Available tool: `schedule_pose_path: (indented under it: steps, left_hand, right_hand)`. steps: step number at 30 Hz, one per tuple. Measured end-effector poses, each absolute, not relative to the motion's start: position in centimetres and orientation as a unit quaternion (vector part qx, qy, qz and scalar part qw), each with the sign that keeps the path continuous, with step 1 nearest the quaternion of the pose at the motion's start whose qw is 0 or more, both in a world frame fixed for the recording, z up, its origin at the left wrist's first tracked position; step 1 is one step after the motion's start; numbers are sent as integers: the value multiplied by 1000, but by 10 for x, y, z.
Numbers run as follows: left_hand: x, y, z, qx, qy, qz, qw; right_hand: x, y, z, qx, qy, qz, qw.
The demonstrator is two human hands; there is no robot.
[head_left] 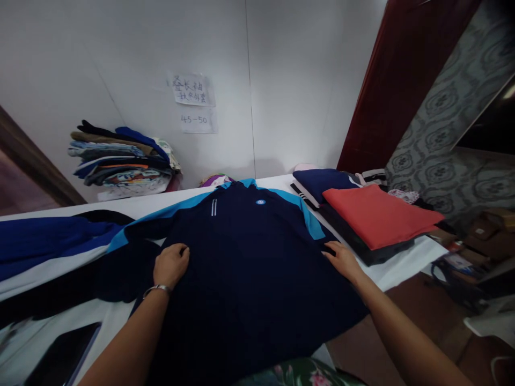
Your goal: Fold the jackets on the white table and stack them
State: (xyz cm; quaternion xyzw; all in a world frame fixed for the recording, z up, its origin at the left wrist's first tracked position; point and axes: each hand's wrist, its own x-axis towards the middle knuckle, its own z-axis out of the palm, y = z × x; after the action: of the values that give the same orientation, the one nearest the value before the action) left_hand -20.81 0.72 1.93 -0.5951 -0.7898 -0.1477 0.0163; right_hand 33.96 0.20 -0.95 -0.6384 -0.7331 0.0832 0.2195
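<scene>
Dark slab, phone-like (62,351), lies near left, clear of the cloth. Navy jacket (249,273) spread front up on the white desk (418,262), hem towards the wearer, collar far; probably so both sides sit within reach. Left hand (172,265) curled nearly closed over its left side; right hand (340,258) part open, fingertips at the right sleeve. Whether either pinches cloth, cannot tell; placement suggests steadying or smoothing. Blue garment (60,238) lies left. Coral folded cloth (382,217) tops a pile at right, likely kept aside for working room. Folded stack (124,161) at back left, by the wall.
</scene>
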Motion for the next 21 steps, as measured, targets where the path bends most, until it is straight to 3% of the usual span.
schedule_pose_path:
  steps: [4, 9, 17, 21]
  left_hand:
    - [-207, 6, 19, -594, -787, -162, 17]
    - [-204, 2, 21, -592, -784, -184, 11]
    - [-202, -1, 21, -592, -781, -200, 13]
    - [-200, -2, 24, -594, -782, -190, 14]
  right_hand:
    - [344, -3, -11, -634, -746, 87, 181]
    - [344, -7, -7, -633, -733, 127, 214]
    - [349, 8, 31, -645, -631, 173, 394]
    - [377, 33, 90, -587, -540, 187, 574]
